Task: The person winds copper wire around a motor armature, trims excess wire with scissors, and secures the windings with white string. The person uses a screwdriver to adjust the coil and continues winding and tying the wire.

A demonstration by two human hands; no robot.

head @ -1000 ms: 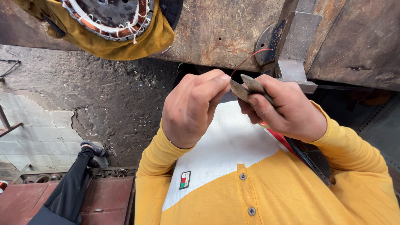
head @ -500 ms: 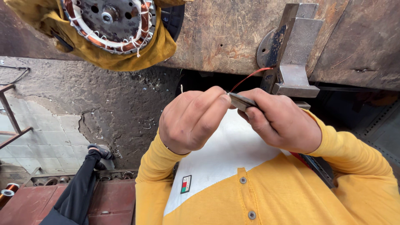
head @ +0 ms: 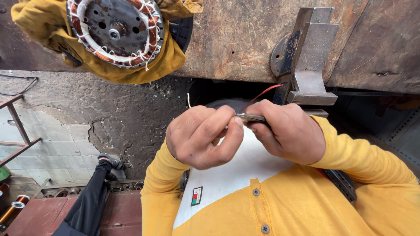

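Note:
My two hands meet close to my chest, over my yellow and white shirt. My right hand grips a small metal tool, knife-like, with its tip toward the left. My left hand pinches at that tip with thumb and forefinger; what it pinches is hidden by the fingers. A thin red wire arcs up from between the hands toward the bench vise.
A motor stator with copper windings lies on a yellow cloth on the worn wooden bench. Below left are a tiled floor, a metal frame, copper wire spools and a dark-clad leg.
My hands have come lower and nearer to my chest. The view has tipped down, so the stator and vise show more fully.

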